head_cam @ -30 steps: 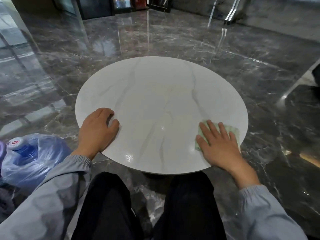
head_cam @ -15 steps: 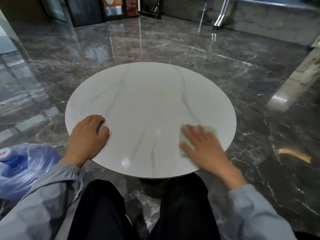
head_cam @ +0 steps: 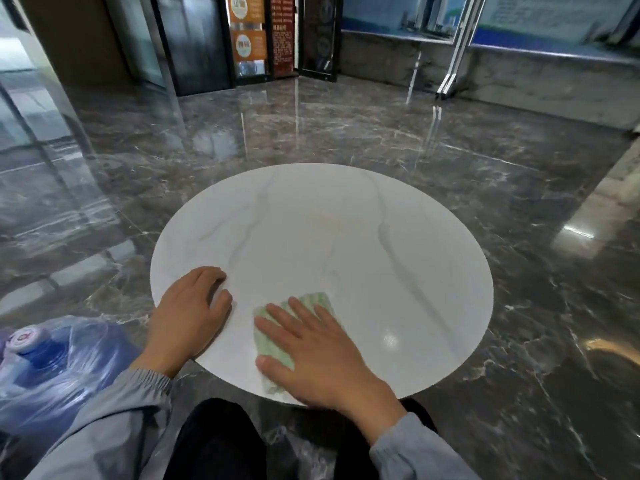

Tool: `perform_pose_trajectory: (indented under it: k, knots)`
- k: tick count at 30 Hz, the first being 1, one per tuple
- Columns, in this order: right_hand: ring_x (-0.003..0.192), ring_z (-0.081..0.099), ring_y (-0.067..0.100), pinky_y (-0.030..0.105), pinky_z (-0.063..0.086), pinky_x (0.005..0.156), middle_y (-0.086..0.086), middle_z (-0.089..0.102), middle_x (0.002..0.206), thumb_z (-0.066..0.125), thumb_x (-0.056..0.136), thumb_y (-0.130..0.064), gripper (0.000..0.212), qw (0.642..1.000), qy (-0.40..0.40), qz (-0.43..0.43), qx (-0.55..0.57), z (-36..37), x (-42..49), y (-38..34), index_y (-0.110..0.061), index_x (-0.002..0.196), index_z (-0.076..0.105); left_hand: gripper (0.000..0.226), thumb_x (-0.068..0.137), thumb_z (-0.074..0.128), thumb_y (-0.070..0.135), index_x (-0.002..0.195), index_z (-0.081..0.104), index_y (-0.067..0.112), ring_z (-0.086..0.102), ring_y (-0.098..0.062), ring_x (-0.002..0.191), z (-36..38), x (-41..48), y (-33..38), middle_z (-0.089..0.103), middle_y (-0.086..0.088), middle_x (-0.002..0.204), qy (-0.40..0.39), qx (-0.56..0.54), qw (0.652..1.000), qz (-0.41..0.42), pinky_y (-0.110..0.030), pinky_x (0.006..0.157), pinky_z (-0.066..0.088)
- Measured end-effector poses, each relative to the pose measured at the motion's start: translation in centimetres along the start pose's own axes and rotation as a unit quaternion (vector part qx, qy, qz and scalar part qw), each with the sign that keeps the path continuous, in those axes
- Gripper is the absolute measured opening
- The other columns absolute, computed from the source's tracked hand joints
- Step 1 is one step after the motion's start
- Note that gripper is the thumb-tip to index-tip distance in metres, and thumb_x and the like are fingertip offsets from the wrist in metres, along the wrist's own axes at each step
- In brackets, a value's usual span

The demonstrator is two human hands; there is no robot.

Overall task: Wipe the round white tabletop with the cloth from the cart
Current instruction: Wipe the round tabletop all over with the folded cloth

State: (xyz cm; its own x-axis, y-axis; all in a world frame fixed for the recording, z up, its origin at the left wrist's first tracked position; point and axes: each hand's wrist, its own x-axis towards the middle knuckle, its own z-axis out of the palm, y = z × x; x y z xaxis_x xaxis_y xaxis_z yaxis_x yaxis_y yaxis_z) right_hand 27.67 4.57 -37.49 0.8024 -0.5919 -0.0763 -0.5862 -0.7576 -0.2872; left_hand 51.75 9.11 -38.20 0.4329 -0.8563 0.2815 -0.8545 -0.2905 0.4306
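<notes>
The round white tabletop with faint grey veins stands low in front of my knees. A pale green cloth lies flat on its near edge. My right hand presses down on the cloth with straight, spread fingers and covers most of it. My left hand rests on the table's near left rim, fingers lightly bent over the surface, holding nothing. A narrow gap of bare tabletop separates the two hands.
A blue water jug wrapped in clear plastic lies on the floor at my left. Glossy dark marble floor surrounds the table. Glass doors and orange posters stand at the back, with metal poles at the back right.
My right hand has slid the cloth leftward along the near edge, from the right rim to close beside my left hand. My left hand stayed on the rim. The camera tilted up.
</notes>
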Motion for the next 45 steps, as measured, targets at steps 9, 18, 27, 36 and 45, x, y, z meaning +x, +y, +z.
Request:
perform_pose_trajectory:
  k: [9,18,27,36,45]
  knots:
    - [0.158,-0.017,0.024,0.054,-0.010,0.125,-0.015,-0.012,0.172,0.016,0.105,-0.062,0.066,0.963,0.010,0.270,-0.010,-4.2,2.4,12.1,-0.039,0.165,-0.001,0.043,0.092,0.048,0.044,0.121,0.065,0.018,0.062,-0.026,0.108,0.1,0.0,0.5,0.066,0.000,0.124,0.004,0.012,1.000,-0.006,-0.038,0.094,0.045]
    - [0.157,-0.017,0.008,0.041,-0.016,0.125,-0.022,-0.007,0.171,0.021,0.103,-0.069,0.067,1.000,-0.006,-0.005,0.004,-0.8,5.0,1.0,-0.045,0.164,0.006,0.024,0.097,0.056,0.032,0.119,0.063,0.026,0.062,-0.023,0.109,0.3,0.3,-0.3,0.065,0.007,0.124,0.012,-0.016,1.000,-0.002,-0.039,0.092,0.046]
    - [0.160,-0.010,0.021,0.055,-0.005,0.125,-0.016,-0.009,0.173,0.018,0.102,-0.069,0.068,0.927,0.019,0.374,-0.005,-7.8,0.6,23.2,-0.045,0.163,0.001,0.022,0.100,0.059,0.037,0.118,0.063,0.025,0.061,-0.022,0.108,0.9,0.5,-0.2,0.065,0.008,0.122,0.025,0.004,1.000,-0.002,-0.036,0.092,0.044]
    - [0.158,-0.018,0.022,0.054,-0.020,0.122,-0.015,-0.009,0.172,0.021,0.103,-0.066,0.070,0.998,-0.011,0.042,-0.038,-1.4,9.2,2.8,-0.039,0.165,0.003,0.036,0.094,0.044,0.048,0.116,0.063,0.027,0.061,-0.023,0.107,1.0,1.0,-1.0,0.065,0.006,0.120,0.017,0.005,1.000,0.010,-0.039,0.093,0.045]
    - [0.160,-0.003,0.020,0.046,0.000,0.127,-0.012,-0.001,0.174,0.024,0.104,-0.068,0.070,0.983,0.012,0.179,-0.045,-6.0,3.4,17.8,-0.041,0.165,0.005,0.030,0.096,0.046,0.047,0.114,0.062,0.030,0.061,-0.019,0.104,1.2,0.9,-1.2,0.065,0.010,0.118,0.026,0.003,1.000,0.015,-0.034,0.088,0.043]
